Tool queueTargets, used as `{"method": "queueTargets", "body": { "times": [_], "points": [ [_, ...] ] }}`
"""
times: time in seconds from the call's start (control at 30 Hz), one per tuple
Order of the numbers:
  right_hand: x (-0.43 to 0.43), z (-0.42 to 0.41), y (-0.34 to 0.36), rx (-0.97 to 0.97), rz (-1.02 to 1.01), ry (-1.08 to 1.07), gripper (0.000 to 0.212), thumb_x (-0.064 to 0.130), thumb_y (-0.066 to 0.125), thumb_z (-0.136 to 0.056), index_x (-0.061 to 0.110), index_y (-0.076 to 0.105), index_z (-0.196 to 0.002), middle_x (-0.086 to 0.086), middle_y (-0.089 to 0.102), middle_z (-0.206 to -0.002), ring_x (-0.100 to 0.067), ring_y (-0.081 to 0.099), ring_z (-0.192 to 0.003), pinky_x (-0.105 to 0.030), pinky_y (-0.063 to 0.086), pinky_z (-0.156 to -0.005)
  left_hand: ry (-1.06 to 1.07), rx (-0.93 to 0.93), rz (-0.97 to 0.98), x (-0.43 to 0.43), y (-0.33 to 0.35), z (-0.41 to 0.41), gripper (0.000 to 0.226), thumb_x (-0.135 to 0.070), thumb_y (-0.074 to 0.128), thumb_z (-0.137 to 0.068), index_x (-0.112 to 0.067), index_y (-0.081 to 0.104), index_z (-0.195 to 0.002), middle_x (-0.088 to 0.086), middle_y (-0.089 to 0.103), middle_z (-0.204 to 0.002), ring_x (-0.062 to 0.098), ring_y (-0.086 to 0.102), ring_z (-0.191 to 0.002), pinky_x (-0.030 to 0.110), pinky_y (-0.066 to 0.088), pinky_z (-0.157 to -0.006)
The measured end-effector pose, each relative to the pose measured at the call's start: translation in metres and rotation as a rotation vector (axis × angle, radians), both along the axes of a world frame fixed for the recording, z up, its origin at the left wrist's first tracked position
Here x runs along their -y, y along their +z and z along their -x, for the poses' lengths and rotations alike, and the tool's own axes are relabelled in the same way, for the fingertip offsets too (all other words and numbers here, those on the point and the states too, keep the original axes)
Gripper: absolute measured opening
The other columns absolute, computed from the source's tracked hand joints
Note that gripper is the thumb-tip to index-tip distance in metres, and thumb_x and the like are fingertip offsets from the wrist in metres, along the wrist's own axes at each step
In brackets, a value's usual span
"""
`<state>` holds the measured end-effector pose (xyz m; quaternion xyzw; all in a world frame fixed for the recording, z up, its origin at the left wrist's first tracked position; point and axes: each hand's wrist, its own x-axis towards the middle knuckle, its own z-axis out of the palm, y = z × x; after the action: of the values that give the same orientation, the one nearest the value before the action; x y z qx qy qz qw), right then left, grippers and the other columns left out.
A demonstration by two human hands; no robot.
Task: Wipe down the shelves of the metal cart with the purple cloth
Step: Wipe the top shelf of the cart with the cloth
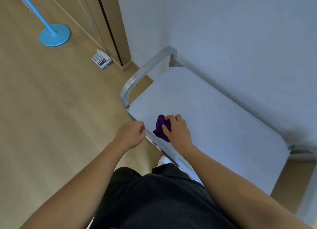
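On the far left of the floor, a blue stand base is sitting well apart from you, and a white telephone is lying by the door frame, near the handle of the metal cart. Neither is blocking the wiping, but the phone is lying where the cart would go if it rolled that way.

Your left hand is hovering just beside the near left corner of the top shelf. Its grip is clenched loosely, with nothing visible inside it. Consider resting it on the rim or the handle, so the cart is not shifting under your strokes.

Just to its right, the purple cloth is lying bunched on the top shelf, close to that same corner. Your right hand is grasping it, fingers and thumb curling round the wad.

You appear to be starting at the handle end, with most of the shelf stretching away to the right. A bunched cloth is touching little metal, so try flattening it under your palm. Then work in long overlapping passes towards the far right end.

Along the right, the wall is standing tight against the cart's far side, so watch your knuckles there. The lower shelves are hiding beneath the top one, and your legs are standing close to the near rail.
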<state>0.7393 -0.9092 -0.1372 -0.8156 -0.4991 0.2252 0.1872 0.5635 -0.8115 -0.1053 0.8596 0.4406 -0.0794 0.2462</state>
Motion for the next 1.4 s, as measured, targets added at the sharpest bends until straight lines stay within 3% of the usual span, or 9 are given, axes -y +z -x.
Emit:
{"method": "queueTargets", "body": {
  "times": [0.17,0.33,0.47,0.6,0.73,0.93,1.17,1.27,1.4],
  "points": [
    [-0.029,0.005,-0.012,0.033,0.044,-0.094,0.033,0.038,0.05,-0.096,0.022,0.049,-0.125,-0.003,0.049,-0.119,-0.021,0.048,-0.105,-0.035,0.052,-0.08,-0.117,-0.053,0.025,-0.039,-0.01,-0.009,0.017,-0.028,0.047,-0.095,-0.02,0.062,-0.094,-0.005,0.064,-0.091,0.012,0.06,-0.071,0.031,0.051,-0.063],
    [-0.051,0.012,-0.037,0.175,0.113,-0.302,0.035,0.026,0.046,-0.098,0.026,0.05,-0.132,-0.005,0.048,-0.13,-0.029,0.046,-0.117,-0.043,0.043,-0.092,-0.263,-0.048,0.011,-0.075,-0.021,-0.013,0.016,-0.027,0.048,-0.094,-0.02,0.062,-0.096,-0.005,0.061,-0.097,0.016,0.056,-0.087,0.036,0.052,-0.07],
    [-0.071,0.051,-0.068,0.137,0.269,-0.443,0.053,0.043,0.041,-0.098,0.034,0.027,-0.149,-0.008,0.02,-0.158,-0.036,0.01,-0.146,-0.056,0.021,-0.114,-0.421,-0.003,-0.012,-0.108,-0.026,-0.013,0.019,-0.027,0.047,-0.096,-0.017,0.063,-0.099,-0.003,0.06,-0.101,0.016,0.054,-0.093,0.032,0.048,-0.07],
    [-0.099,0.101,-0.082,0.203,0.175,-0.283,0.053,0.038,0.055,-0.094,0.039,0.037,-0.143,-0.008,0.024,-0.158,-0.04,0.011,-0.146,-0.062,0.019,-0.114,-0.548,0.037,-0.053,-0.136,-0.024,-0.02,0.023,-0.025,0.043,-0.099,-0.014,0.062,-0.105,0.0,0.059,-0.105,0.017,0.055,-0.095,0.028,0.043,-0.074],
    [-0.075,0.072,-0.084,0.247,0.135,-0.224,0.06,0.02,0.057,-0.09,0.043,0.035,-0.141,0.001,0.027,-0.156,-0.03,0.013,-0.148,-0.054,0.019,-0.116,-0.616,0.02,-0.025,-0.147,-0.026,-0.024,0.022,-0.024,0.041,-0.099,-0.014,0.059,-0.105,0.0,0.056,-0.105,0.018,0.052,-0.099,0.033,0.048,-0.076],
    [-0.073,0.067,-0.083,0.224,0.276,-0.738,0.061,0.012,0.061,-0.087,0.035,0.041,-0.14,-0.005,0.031,-0.154,-0.04,0.016,-0.144,-0.061,0.022,-0.113,-0.735,-0.003,-0.004,-0.149,-0.035,-0.03,0.022,-0.022,0.044,-0.097,-0.014,0.06,-0.109,0.003,0.057,-0.11,0.02,0.053,-0.1,0.034,0.05,-0.079],
    [-0.129,0.111,-0.086,0.25,0.132,-0.219,0.069,0.027,0.067,-0.085,0.026,0.035,-0.145,0.0,0.025,-0.157,-0.031,0.009,-0.148,-0.053,0.02,-0.117,-0.693,0.057,-0.047,-0.154,-0.038,-0.04,0.026,-0.017,0.043,-0.096,-0.011,0.053,-0.119,0.007,0.054,-0.121,0.022,0.054,-0.105,0.035,0.047,-0.092],
    [-0.104,0.076,-0.096,0.236,0.089,-0.4,0.056,0.024,0.061,-0.087,0.034,0.042,-0.138,0.003,0.037,-0.151,-0.034,0.022,-0.144,-0.051,0.027,-0.114,-0.673,0.051,-0.061,-0.149,-0.051,-0.044,0.04,-0.014,0.044,-0.096,-0.008,0.044,-0.135,0.011,0.042,-0.141,0.027,0.045,-0.126,0.037,0.041,-0.104],
    [-0.072,0.044,-0.099,0.235,0.159,-0.766,0.05,0.02,0.053,-0.095,0.032,0.04,-0.142,-0.004,0.036,-0.152,-0.035,0.019,-0.145,-0.053,0.026,-0.114,-0.746,-0.165,-0.065,-0.139,-0.083,-0.034,0.055,-0.019,0.039,-0.101,-0.003,0.022,-0.15,0.016,0.009,-0.161,0.031,0.012,-0.149,0.04,0.026,-0.118]
  ]
}}
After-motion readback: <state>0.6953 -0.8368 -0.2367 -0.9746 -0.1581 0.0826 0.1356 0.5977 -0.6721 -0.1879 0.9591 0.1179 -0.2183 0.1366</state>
